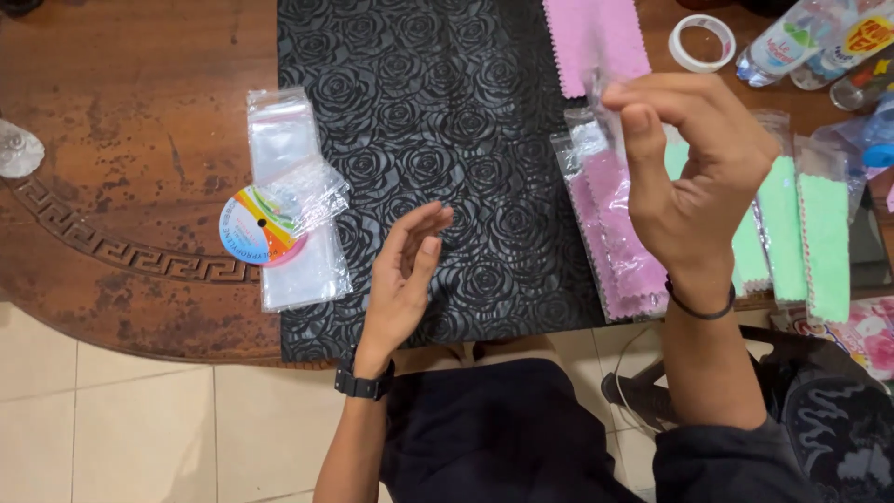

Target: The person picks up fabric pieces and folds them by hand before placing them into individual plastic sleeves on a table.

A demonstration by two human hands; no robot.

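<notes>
Right hand [694,177]: raised at 2 o'clock, fingertips pinching a small clear plastic sleeve [603,110].
Left hand [405,279]: empty, fingers loosely spread over the black rose-embossed mat [438,112].
Handling: judged best pinched by its edge only, left hand steadying the mouth.
Stock: pink cloth packets [615,233] below; empty sleeves [293,200] at 9 o'clock.
Obscured: sleeve's contents and opening hard to make out; green cloth packets [801,233] partly behind wrist.

Head camera, steep downward look, close over table [140,186] edge.
</notes>
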